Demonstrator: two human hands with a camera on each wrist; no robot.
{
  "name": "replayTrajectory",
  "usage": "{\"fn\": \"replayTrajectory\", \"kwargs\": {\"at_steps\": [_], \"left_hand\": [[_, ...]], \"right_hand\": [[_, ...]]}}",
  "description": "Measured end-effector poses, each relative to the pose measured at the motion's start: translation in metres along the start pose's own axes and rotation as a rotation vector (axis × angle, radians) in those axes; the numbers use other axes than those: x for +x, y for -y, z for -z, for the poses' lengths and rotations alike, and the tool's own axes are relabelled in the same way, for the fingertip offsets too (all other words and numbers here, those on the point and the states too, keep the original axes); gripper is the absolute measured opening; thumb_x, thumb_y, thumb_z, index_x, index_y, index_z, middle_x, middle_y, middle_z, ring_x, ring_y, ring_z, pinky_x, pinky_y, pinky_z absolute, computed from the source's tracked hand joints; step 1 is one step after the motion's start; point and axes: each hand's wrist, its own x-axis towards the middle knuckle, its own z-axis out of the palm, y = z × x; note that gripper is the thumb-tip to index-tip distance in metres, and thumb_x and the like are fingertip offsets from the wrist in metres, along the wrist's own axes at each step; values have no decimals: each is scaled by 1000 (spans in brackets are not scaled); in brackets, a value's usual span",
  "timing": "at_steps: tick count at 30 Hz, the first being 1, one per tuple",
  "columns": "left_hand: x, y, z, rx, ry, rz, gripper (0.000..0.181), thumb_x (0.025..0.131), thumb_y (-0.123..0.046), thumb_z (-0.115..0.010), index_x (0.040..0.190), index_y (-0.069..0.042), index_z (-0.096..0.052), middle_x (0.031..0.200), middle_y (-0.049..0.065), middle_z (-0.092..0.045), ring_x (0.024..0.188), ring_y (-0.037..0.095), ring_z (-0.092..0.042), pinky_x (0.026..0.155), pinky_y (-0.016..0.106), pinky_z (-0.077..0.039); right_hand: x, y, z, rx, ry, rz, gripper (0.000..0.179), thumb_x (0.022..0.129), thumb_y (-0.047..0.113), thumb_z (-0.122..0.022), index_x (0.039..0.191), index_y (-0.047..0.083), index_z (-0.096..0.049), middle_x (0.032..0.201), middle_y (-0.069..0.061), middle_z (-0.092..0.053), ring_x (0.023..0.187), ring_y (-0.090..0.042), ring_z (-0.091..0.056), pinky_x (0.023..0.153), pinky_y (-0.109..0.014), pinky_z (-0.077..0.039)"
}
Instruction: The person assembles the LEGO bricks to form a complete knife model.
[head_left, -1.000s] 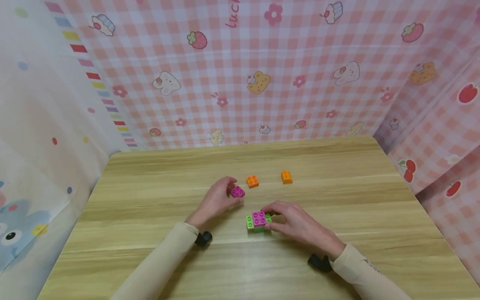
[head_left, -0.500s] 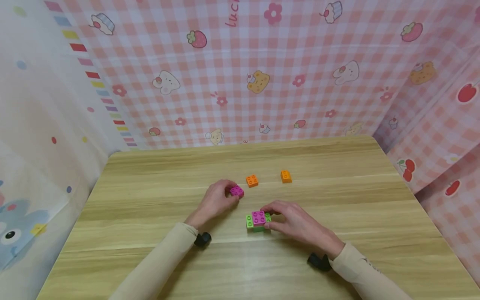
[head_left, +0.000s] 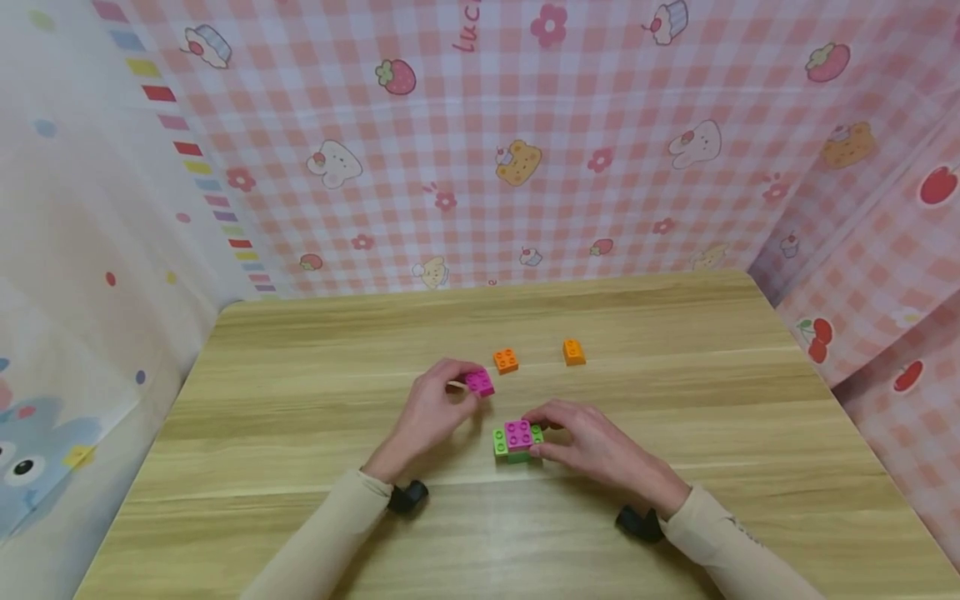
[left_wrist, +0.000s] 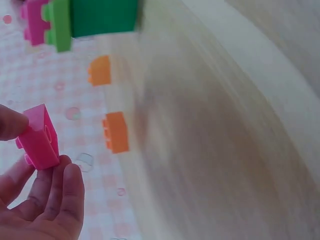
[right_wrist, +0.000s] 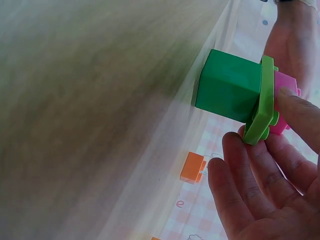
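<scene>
Partly hidden, magenta brick (head_left: 482, 384) pinched by left grip (head_left: 431, 408), brick stack (head_left: 517, 437) by right grip (head_left: 592, 438)

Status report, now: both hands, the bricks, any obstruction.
Left hand pinching pink brick, aloft. Right hand gripping stack, pink on top. Orange bricks farther back, nothing seen between pink brick and stack.

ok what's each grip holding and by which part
Left grip: the lone pink brick, by opposite sides. Right grip: the stack, by its upper part.
</scene>
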Motion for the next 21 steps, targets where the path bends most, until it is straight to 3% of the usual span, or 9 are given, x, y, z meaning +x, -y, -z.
{"fn": "replayTrajectory", "kwargs": {"at_steps": [11, 21], "left_hand": [[-19, -20, 1, -37, 14, -125, 43, 88, 1, -72, 130, -5, -68, 125, 8, -65, 113, 23, -64, 97, 40, -57], [-28, -26, 0, -57, 33, -161, 41, 92, -4, -75, 132, -8, -68, 126, 7, -66, 112, 23, -64, 98, 44, -56]], "right_hand": [[0, 1, 1, 11, 1, -5, 37, 97, 27, -76, 129, 12, -69, 123, 0, -70, 111, -19, -67, 95, -44, -57], [0, 1, 0, 7, -9, 12, 37, 96, 25, -77, 129, 11, -69, 122, -1, -71, 109, -19, -67, 93, -42, -58]]}}
